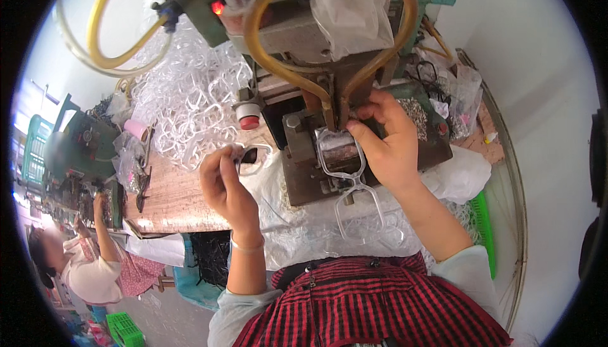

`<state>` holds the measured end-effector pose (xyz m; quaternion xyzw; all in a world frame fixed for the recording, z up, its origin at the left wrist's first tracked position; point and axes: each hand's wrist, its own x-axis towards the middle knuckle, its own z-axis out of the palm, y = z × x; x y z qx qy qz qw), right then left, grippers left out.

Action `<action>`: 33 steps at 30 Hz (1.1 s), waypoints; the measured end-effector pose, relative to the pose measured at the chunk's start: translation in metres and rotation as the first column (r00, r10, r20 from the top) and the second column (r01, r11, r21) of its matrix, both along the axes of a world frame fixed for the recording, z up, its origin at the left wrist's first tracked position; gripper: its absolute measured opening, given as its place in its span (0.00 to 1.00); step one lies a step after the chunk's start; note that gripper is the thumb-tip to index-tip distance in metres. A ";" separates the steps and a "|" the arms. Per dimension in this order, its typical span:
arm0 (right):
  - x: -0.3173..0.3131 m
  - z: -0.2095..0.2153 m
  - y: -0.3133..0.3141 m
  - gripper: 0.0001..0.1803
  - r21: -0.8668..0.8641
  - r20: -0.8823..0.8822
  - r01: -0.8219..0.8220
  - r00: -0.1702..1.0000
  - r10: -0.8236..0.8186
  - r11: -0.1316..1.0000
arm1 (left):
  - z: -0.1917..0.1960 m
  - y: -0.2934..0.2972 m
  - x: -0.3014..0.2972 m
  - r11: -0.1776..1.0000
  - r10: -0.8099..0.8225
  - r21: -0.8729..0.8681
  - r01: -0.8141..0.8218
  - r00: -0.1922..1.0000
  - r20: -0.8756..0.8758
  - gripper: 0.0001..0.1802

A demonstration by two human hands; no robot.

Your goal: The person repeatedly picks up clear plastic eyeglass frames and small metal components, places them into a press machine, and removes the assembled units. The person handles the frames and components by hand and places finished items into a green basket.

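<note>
A clear plastic eyeglass frame (350, 177) hangs at the press (297, 179). Its upper rim lies at the metal fixture under the head, and its lower rim sticks out toward me. My right hand (389, 144) pinches the frame's far end, beside the fixture; the fingertips are partly hidden by the hoses and tooling. To the left, above the table, my left hand (229, 185) holds a second clear eyeglass frame (269, 155) between thumb and fingers. A small dark patch shows inside that frame; I cannot tell what it is.
A large heap of clear eyeglass frames (190, 93) covers the table (180, 211) at the back left. A red button (249, 122) projects from the press. Yellow hoses (253, 24) loop in front of its head. Further left, a person (88, 261) works at another green machine (88, 144).
</note>
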<state>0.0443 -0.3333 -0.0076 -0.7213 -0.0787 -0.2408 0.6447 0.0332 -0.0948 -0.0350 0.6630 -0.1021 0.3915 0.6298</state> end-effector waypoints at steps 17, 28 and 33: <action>-0.038 0.023 -0.003 0.23 -0.118 0.007 -0.065 0.998 0.067 0.991 | 0.061 -0.033 -0.046 0.632 -0.592 0.672 0.387 0.801 0.095 0.11; -0.033 -0.038 -0.104 0.10 -0.397 0.061 0.372 0.923 -0.380 0.839 | 0.062 -0.059 -0.017 0.500 -0.496 0.826 0.261 0.868 0.026 0.16; -0.032 -0.059 -0.122 0.07 -0.467 -0.117 0.301 0.911 -0.395 0.831 | 0.065 -0.058 -0.013 0.495 -0.523 0.812 0.310 0.852 -0.007 0.16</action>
